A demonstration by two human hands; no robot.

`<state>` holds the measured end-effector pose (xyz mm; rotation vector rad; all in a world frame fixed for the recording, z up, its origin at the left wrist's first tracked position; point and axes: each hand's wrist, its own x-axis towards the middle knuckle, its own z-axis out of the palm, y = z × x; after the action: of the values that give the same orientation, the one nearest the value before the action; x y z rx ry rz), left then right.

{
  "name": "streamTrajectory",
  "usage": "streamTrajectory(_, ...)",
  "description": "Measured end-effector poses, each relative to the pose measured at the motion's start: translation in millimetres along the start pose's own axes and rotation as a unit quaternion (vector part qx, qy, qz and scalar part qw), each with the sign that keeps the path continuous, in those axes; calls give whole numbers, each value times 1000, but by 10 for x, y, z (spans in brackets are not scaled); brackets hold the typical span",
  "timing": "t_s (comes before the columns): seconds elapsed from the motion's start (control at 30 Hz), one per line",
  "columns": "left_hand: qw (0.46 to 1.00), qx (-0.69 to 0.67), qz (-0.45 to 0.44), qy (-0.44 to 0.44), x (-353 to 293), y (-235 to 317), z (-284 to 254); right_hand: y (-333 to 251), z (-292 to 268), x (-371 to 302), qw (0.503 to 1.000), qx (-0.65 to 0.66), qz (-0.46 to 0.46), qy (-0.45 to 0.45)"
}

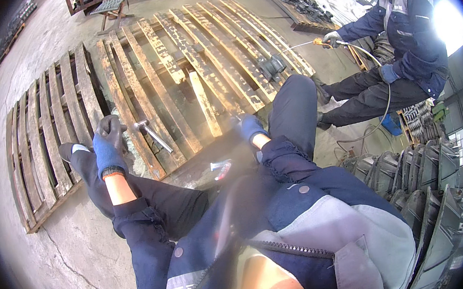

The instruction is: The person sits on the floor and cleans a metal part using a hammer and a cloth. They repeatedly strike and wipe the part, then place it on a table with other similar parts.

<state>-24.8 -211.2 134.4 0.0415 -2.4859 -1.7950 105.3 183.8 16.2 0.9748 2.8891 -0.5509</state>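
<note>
My left hand (110,145), in a blue knit glove with dark coated fingers, is held over my left knee. Its fingers are curled in, and whatever they may hold is hidden. My right hand (250,128), in a similar glove, is beside my right thigh at the near edge of a slatted wooden pallet (162,100). A blurred smear hides its fingertips. Between my hands, a hammer (154,137) with a metal handle lies across the pallet's slats. A small white and red item (221,169) lies on the floor between my legs.
At right, a seated co-worker (411,29) holds an orange-handled spray wand (319,42) on a hose (386,100), its tip toward a dark metal part (272,67) on the pallet. A second pallet (48,127) lies left. Dark castings (421,169) are stacked at right, and a small stool (111,7) stands behind.
</note>
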Motion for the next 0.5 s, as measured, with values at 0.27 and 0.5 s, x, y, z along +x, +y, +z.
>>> streamTrajectory(0.27, 1000, -11, 19, 11, -50, 94, 26, 30, -34, 19, 1000, 20, -2, 10)
streamTrajectory(0.5, 997, 74, -18, 13, -93, 241, -2, -25, -108, 1, 999, -36, 7, -25)
